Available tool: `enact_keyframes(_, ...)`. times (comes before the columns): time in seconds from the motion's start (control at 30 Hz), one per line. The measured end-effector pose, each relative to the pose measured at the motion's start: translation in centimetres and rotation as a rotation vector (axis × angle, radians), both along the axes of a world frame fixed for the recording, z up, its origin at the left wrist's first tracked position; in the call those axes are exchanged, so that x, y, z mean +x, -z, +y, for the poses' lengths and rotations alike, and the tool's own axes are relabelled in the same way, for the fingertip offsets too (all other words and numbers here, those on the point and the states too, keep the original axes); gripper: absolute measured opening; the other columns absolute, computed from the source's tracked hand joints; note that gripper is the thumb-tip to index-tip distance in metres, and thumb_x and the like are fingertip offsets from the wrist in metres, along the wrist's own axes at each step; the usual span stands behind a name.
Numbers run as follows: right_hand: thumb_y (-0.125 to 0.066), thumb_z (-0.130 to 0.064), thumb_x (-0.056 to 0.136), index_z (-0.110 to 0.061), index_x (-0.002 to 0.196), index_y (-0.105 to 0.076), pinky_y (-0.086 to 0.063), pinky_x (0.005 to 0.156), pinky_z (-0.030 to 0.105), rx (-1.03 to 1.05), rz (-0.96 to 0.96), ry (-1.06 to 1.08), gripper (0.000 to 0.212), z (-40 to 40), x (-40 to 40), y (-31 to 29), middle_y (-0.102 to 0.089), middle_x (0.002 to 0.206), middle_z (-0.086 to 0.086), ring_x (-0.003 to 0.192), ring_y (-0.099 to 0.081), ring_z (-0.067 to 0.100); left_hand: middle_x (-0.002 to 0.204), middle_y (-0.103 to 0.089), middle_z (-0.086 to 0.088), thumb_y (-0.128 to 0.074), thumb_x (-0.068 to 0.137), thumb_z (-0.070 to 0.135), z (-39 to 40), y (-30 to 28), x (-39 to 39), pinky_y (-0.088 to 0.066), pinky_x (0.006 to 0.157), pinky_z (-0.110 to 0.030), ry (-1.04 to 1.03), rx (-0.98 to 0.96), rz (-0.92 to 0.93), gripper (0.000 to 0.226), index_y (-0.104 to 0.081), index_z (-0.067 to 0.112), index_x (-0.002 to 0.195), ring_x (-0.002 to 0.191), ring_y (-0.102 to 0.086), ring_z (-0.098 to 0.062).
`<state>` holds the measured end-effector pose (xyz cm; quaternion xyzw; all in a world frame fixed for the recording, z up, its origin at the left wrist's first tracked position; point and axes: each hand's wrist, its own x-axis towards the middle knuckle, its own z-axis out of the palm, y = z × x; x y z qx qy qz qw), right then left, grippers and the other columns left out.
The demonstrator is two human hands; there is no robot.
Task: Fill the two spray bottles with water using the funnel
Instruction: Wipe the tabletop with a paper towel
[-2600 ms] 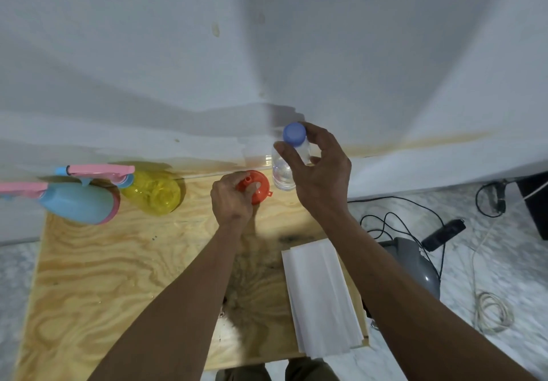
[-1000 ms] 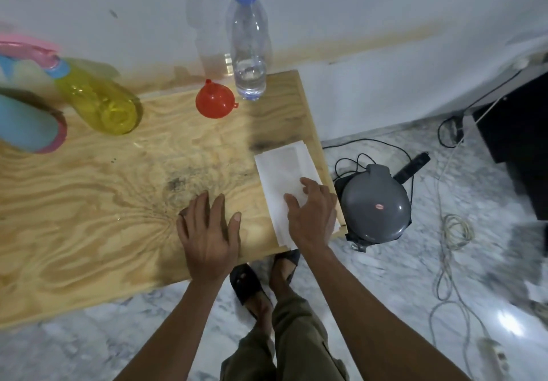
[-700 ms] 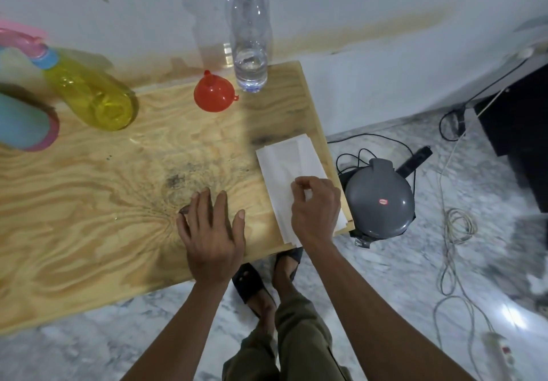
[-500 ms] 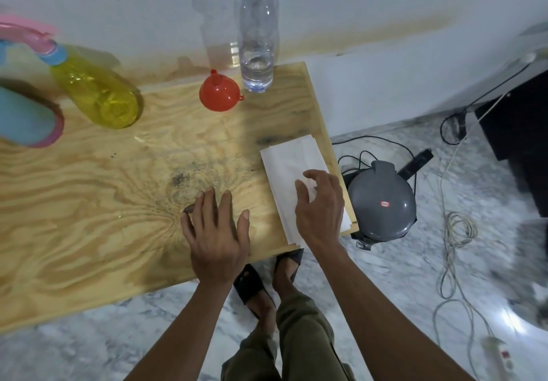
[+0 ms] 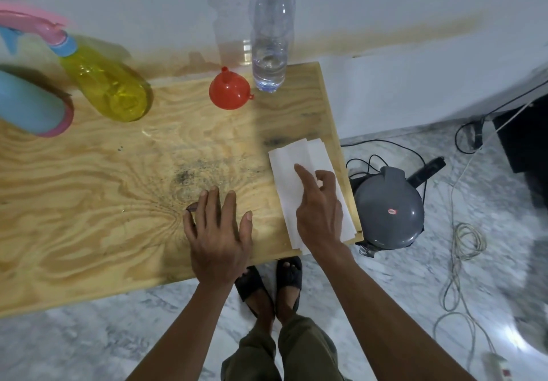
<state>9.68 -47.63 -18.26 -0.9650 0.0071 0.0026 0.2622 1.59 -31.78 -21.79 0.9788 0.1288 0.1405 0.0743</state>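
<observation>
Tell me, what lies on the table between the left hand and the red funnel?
Nothing: in the head view only bare plywood with dark specks separates the left hand from the red funnel.

Left hand [image 5: 218,239] flat on table [image 5: 89,202]; right hand [image 5: 318,208] seemingly touching tissue [image 5: 292,155].

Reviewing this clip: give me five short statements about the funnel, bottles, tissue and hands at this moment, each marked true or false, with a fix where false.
1. The red funnel sits spout-up on the table. True.
2. The water bottle is uncapped. False: its blue cap is on.
3. The left hand lies flat on the wood. True.
4. The right hand grips the funnel. False: it is over the white tissue.
5. The yellow spray bottle has its sprayer head removed. False: the head is on.
</observation>
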Motion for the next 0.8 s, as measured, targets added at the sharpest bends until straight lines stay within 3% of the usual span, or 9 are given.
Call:
enact_keyframes(0.13,-0.060,-0.023,0.099,-0.023,0.135,-0.061,-0.034,0.047,0.028,0.050,0.014,-0.019,0.036,-0.5,0.4,0.2,-0.058,0.113,0.012,0.055,-0.056,0.031,0.144,-0.055,-0.016,-0.056,0.097,0.041,-0.2,0.0,0.0,-0.032,0.110,-0.059,-0.009,-0.013,-0.007,0.045,-0.063,0.013,0.131,0.139,-0.045,-0.034)
enact_keyframes(0.33,-0.057,-0.051,0.093,-0.021,0.137,-0.058,-0.040,0.050,0.029,0.045,0.012,-0.058,0.054,-0.9,0.8,0.4,-0.058,0.104,0.005,0.066,-0.061,0.030,0.144,-0.055,-0.015,-0.057,0.096,0.040,-0.3,-0.1,0.2,-0.032,0.111,-0.057,-0.017,-0.017,-0.007,0.045,-0.064,0.013,0.131,0.138,-0.047,-0.034)
enact_keyframes(0.53,-0.061,-0.049,0.091,-0.017,0.137,-0.058,-0.048,0.050,0.031,0.073,-0.040,-0.099,0.056,-1.5,0.9,0.5,-0.061,0.114,0.005,0.074,-0.065,0.028,0.144,-0.055,-0.015,-0.058,0.096,0.039,-0.4,-0.2,0.3,-0.033,0.110,-0.057,-0.013,-0.011,-0.011,0.044,-0.064,0.012,0.130,0.137,-0.048,-0.035)
enact_keyframes(0.67,-0.063,-0.047,0.092,-0.022,0.145,-0.050,-0.050,0.069,0.030,0.221,0.026,-0.046,0.059,-1.0,1.1,-0.2,-0.057,0.133,0.000,0.101,-0.056,0.011,0.143,-0.056,-0.015,-0.061,0.095,0.037,-0.3,-0.2,0.2,-0.034,0.109,-0.057,-0.009,-0.028,-0.019,0.043,-0.065,0.012,0.129,0.136,-0.049,-0.034)
enact_keyframes(0.8,-0.066,-0.044,0.091,-0.019,0.146,-0.048,-0.044,0.083,0.026,0.327,-0.010,-0.073,0.063,1.2,1.7,-2.3,-0.058,0.136,0.002,0.118,-0.053,0.010,0.146,-0.052,-0.013,-0.058,0.097,0.037,0.3,-1.2,0.1,-0.032,0.111,-0.052,0.004,-0.200,0.032,0.043,-0.062,0.012,0.132,0.139,-0.044,-0.033)
